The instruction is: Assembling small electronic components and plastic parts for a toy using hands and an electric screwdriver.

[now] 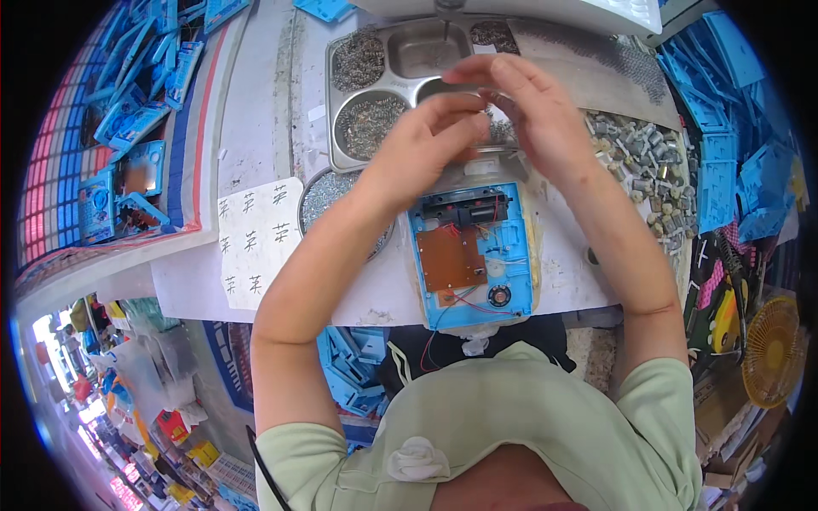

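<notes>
Both my hands are raised over the metal compartment tray (331, 128), close together with their fingertips nearly meeting. My left hand (434, 140) has its fingers curled inward, thumb against index finger. Whatever they pinch is too small or hidden to make out. My right hand (537, 106) curves in from the other side, its fingers apart and a gap showing between them. Just below the hands lies an open blue plastic housing (507, 294). Inside it are a brown circuit board (447, 260), a black mechanism (464, 209), thin wires and a small round black part (499, 295).
Small metal parts fill several tray compartments, and a round dish (315, 200) of tiny parts stands left. Small motors (643, 175) are heaped at right. Blue housings pile up in the left bin (128, 119) and at the far right (724, 102). A handwritten paper (260, 243) lies left.
</notes>
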### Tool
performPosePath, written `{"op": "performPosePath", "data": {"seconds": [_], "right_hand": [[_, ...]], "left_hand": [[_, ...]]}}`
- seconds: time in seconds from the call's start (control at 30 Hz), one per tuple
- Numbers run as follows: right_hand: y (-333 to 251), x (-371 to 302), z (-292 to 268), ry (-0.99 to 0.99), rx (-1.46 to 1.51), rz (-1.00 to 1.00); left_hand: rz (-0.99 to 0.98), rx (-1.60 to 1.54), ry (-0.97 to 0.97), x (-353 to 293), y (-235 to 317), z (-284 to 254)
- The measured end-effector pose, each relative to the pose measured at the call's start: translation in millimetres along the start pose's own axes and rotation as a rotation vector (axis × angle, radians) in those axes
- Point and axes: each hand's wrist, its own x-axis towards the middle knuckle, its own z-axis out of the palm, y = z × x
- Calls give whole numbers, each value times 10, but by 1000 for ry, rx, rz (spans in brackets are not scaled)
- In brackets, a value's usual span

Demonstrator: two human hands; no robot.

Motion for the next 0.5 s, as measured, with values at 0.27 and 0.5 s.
{"op": "performPosePath", "data": {"seconds": [0.27, 0.5], "right_hand": [[-26, -102, 40, -103, -211, -135], [-284, -82, -125, -211, -571, 292]], "left_hand": [[64, -293, -43, -131, 32, 98], [227, 153, 26, -206, -14, 35]]}}
